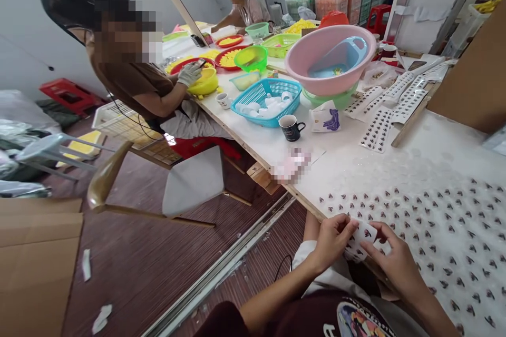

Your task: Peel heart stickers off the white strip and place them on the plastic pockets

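Our two hands meet at the near edge of the table (415, 158): the left hand (334, 237) and the right hand (393, 263) each pinch one side of one small white card (364, 233), fingers closed on it, held just above the table edge. Right of it, rows of small dark pieces (435, 231) cover the white top, too many for us to count, and the card hides a few. Farther off we count one black mug (290, 127), one white cup (223, 100), one blue basket (253, 96) and one pink basin (308, 73) holding one blue tub (336, 58). White strips (379, 126) lie to the right. Two co-workers sit on the left, the nearer one's gloved hand (188, 73) on a yellow bowl (203, 83)
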Demonstrator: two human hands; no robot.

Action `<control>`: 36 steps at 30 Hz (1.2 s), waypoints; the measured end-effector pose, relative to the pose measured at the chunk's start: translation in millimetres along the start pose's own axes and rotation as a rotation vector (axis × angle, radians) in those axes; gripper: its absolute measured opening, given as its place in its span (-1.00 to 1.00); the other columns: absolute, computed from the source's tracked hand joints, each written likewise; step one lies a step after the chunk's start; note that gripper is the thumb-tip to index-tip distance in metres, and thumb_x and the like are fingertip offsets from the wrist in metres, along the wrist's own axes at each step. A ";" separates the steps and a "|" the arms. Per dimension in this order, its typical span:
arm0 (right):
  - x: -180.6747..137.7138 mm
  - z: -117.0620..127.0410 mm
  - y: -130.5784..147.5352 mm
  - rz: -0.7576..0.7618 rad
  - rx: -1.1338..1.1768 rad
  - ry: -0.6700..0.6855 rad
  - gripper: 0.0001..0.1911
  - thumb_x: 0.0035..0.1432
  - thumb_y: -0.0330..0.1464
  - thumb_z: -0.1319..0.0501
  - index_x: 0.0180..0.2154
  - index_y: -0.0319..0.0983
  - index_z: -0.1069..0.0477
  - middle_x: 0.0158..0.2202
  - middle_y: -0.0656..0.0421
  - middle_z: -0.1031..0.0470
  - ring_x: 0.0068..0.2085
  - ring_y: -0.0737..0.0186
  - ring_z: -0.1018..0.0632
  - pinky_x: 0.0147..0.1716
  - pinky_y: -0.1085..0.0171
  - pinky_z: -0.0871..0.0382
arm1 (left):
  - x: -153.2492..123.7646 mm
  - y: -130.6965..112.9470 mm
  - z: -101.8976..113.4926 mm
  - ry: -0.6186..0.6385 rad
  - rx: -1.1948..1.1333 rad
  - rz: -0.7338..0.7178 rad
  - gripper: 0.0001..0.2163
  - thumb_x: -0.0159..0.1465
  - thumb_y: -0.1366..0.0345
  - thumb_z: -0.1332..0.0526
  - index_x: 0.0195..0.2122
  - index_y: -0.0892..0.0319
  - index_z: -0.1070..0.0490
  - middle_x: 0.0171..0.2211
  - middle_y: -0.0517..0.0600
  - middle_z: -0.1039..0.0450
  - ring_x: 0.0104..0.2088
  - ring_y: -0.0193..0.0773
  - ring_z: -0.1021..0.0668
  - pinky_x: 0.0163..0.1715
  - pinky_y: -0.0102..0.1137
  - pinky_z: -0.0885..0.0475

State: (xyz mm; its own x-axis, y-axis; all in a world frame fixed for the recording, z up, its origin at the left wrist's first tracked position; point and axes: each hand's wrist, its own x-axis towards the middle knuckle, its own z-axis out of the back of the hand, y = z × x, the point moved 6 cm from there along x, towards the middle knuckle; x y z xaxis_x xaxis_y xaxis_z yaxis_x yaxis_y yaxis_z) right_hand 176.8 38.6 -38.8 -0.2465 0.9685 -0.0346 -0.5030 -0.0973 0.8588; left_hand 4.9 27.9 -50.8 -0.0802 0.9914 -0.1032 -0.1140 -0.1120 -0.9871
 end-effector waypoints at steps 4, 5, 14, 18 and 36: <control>0.9 -8.4 -5.0 -0.036 0.070 0.021 -0.61 0.15 0.05 -0.22 -0.38 -0.13 -0.49 -0.43 0.14 -0.57 -0.41 0.11 -0.55 -0.42 0.25 -0.44 | -1.0 -1.2 -7.6 0.088 -0.036 -0.023 -0.62 0.29 -0.05 -0.23 -0.38 0.23 -0.40 -0.54 -0.11 -0.22 -0.49 -0.37 -0.24 -0.53 -0.46 -0.12; 1.5 -9.7 -7.5 -0.047 0.082 0.036 -0.59 0.15 0.07 -0.21 -0.38 -0.14 -0.50 -0.43 0.12 -0.58 -0.40 0.09 -0.56 -0.42 0.25 -0.45 | -1.6 -2.1 -8.0 0.103 -0.045 -0.024 -0.63 0.28 -0.04 -0.24 -0.31 0.24 -0.43 -0.54 -0.11 -0.24 -0.49 -0.37 -0.25 -0.52 -0.46 -0.13; 0.2 1.7 -12.1 -0.018 0.054 -0.050 -0.62 0.13 0.04 -0.24 -0.25 -0.11 -0.52 -0.31 0.11 -0.62 -0.33 0.07 -0.58 -0.30 0.21 -0.48 | -3.5 -2.6 -10.4 0.092 -0.144 0.026 -0.60 0.23 -0.07 -0.29 -0.37 0.23 -0.38 -0.50 -0.07 -0.31 -0.47 -0.37 -0.30 -0.48 -0.47 -0.19; 2.3 10.9 -8.2 -0.010 0.078 -0.137 -0.66 0.14 0.01 -0.25 -0.26 -0.11 -0.49 -0.30 0.09 -0.61 -0.29 0.05 -0.59 -0.26 0.19 -0.49 | -1.1 -2.3 -15.5 0.130 -0.188 0.060 -0.55 0.20 -0.13 -0.29 -0.35 0.23 -0.38 -0.55 -0.11 -0.28 -0.53 -0.40 -0.27 -0.53 -0.48 -0.16; 12.5 24.1 29.8 0.172 -0.028 -0.162 -0.88 0.28 -0.29 -0.19 -0.24 -0.14 -0.48 -0.24 0.12 -0.56 -0.17 0.12 -0.54 -0.11 0.16 -0.39 | 5.2 -18.7 -9.5 -0.026 -0.154 0.074 -0.63 0.22 -0.02 -0.31 -0.45 0.20 -0.37 -0.64 -0.19 -0.16 -0.60 -0.45 -0.19 -0.61 -0.53 -0.12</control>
State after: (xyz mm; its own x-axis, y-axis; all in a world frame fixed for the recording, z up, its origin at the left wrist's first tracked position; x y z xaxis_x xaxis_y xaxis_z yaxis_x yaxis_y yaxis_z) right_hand 178.7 53.3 -1.4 -0.1959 0.9611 0.1950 -0.4887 -0.2680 0.8302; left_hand 16.0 35.7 -34.0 -0.1085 0.9786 -0.1748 0.0461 -0.1707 -0.9843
